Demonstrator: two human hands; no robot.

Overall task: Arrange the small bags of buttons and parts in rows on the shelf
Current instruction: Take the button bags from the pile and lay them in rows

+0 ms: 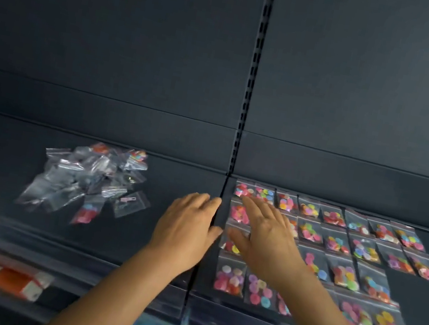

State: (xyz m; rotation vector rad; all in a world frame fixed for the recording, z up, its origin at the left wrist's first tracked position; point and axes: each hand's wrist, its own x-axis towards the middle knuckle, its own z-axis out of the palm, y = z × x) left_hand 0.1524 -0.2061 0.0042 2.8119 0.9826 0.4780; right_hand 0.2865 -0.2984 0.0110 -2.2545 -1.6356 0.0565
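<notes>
Fingers of right hand (266, 237) straight and spread, lying flat over rowed bags (337, 241) near their left edge; nothing grasped. Left hand (187, 226) relaxed, fingers loosely extended, flat on shelf (176, 178) beside centre seam (216, 208). Rowed bags filling right half, back edge to front lip. Loose pile of bags (89, 180) toward left rear; bare shelf between pile and seam.

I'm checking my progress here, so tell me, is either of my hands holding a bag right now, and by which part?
Nothing is held. The left hand lies open on the shelf; the right hand is spread flat over the rows of button bags.
</notes>
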